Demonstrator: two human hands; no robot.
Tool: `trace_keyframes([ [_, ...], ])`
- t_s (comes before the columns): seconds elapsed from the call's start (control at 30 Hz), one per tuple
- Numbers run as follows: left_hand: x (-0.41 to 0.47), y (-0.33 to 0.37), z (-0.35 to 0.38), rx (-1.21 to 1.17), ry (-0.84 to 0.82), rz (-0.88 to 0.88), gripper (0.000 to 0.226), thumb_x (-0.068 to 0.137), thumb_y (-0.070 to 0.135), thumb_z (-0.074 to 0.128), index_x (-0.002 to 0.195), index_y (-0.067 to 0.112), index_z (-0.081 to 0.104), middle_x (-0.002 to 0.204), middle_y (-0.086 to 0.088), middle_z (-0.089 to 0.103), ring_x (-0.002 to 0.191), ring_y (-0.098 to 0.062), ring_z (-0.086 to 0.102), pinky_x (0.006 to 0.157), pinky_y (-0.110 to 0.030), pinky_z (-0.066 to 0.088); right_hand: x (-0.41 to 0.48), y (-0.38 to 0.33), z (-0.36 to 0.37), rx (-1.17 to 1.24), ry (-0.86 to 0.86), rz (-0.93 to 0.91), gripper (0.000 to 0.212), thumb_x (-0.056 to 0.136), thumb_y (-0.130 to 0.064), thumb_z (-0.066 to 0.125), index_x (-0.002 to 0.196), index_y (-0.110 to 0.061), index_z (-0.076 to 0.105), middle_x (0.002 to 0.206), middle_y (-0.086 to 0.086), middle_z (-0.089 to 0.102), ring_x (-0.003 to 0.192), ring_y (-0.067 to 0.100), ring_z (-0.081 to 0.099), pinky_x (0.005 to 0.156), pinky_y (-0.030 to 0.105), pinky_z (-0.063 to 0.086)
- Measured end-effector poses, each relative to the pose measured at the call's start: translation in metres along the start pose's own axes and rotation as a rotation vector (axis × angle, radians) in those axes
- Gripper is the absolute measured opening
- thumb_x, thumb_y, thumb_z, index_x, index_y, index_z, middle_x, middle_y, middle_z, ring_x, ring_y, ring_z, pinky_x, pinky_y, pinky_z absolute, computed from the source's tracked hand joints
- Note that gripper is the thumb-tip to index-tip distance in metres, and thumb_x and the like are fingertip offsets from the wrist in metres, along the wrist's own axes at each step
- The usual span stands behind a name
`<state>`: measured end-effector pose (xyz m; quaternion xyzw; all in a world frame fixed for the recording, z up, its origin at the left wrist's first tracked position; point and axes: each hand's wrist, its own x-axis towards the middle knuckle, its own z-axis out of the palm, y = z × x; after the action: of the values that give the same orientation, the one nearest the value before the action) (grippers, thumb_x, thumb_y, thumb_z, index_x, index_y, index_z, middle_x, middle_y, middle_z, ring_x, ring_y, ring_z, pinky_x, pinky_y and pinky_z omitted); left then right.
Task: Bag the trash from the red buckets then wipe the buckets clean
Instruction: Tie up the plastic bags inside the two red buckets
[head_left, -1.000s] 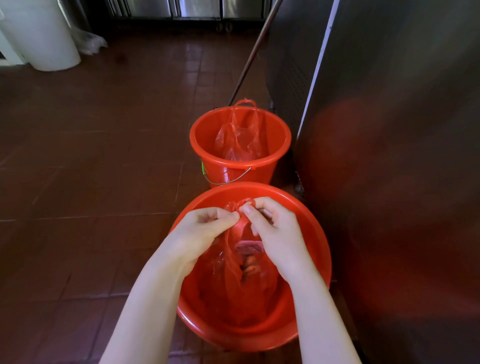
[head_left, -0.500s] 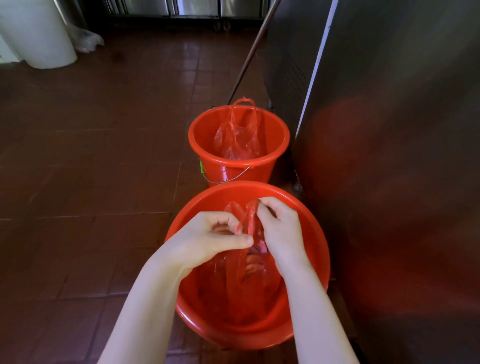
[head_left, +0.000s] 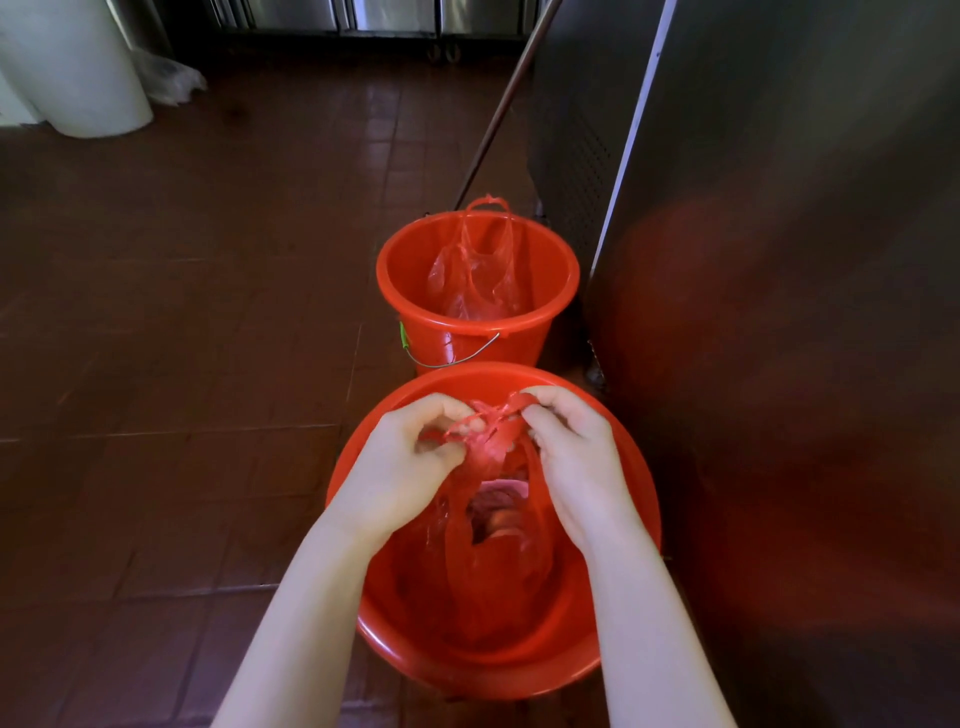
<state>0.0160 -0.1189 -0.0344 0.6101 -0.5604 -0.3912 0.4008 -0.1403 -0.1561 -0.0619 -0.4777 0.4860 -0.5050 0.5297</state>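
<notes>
Right now the fingertips of both hands pinch the twisted handle loops of a red plastic bag (head_left: 493, 525), the left hand (head_left: 400, 467) curled tight on one strand, the right hand (head_left: 576, 457) nipping the other, the two strands crossed between them. That bag sits inside the near red basin (head_left: 631, 561), with pinkish trash showing through its mouth. I judge this to be the tying-off step: the next move calls for pulling the crossed loops snug into a knot, then lifting the bag clear. Beyond, the far red bucket (head_left: 550, 332) holds a second bag (head_left: 480, 275), its handles standing up loose, beside the steel cabinet (head_left: 779, 260). Compared with a moment ago, the hands have drawn apart and the loops have gone from bunched to crossed over.
</notes>
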Motion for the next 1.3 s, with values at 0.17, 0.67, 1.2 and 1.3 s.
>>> trace_keyframes([
  [0.17, 0.002, 0.004, 0.000, -0.267, -0.049, -0.178, 0.016, 0.090, 0.038, 0.065, 0.087, 0.030, 0.079, 0.090, 0.005, 0.073, 0.079, -0.005, 0.062, 0.073, -0.026, 0.051, -0.002, -0.003, -0.004, -0.060, -0.028, -0.059, 0.016, 0.090, -0.014, 0.061, 0.087, -0.023, 0.074, 0.093, -0.004, 0.074, 0.096, 0.013, 0.067, 0.091, 0.031, 0.051],
  [0.67, 0.000, 0.003, 0.017, -0.114, -0.084, -0.151, 0.015, 0.098, 0.026, 0.057, 0.083, 0.025, 0.059, 0.066, 0.014, 0.063, 0.059, -0.002, 0.057, 0.058, -0.021, 0.045, -0.003, -0.007, 0.004, -0.365, 0.089, -0.180, 0.017, 0.093, -0.017, 0.060, 0.094, -0.026, 0.074, 0.080, -0.016, 0.071, 0.075, 0.001, 0.067, 0.068, 0.012, 0.049],
  [1.2, 0.000, -0.011, 0.003, 0.242, 0.112, 0.304, 0.022, 0.081, 0.008, 0.076, 0.079, 0.022, 0.059, 0.082, 0.014, 0.065, 0.082, 0.001, 0.062, 0.072, -0.009, 0.044, -0.010, -0.003, -0.001, -0.584, -0.402, 0.128, 0.035, 0.087, -0.005, 0.056, 0.065, -0.029, 0.067, 0.056, -0.007, 0.067, 0.056, 0.006, 0.064, 0.060, 0.025, 0.052],
  [1.3, 0.005, -0.015, 0.004, 0.128, 0.183, 0.163, 0.017, 0.087, 0.011, 0.071, 0.081, 0.017, 0.056, 0.073, 0.002, 0.067, 0.065, -0.006, 0.060, 0.065, -0.023, 0.048, -0.010, -0.007, -0.001, -0.391, -0.445, 0.160, 0.026, 0.081, -0.016, 0.052, 0.076, -0.029, 0.074, 0.080, 0.001, 0.074, 0.085, 0.027, 0.069, 0.083, 0.039, 0.053],
])
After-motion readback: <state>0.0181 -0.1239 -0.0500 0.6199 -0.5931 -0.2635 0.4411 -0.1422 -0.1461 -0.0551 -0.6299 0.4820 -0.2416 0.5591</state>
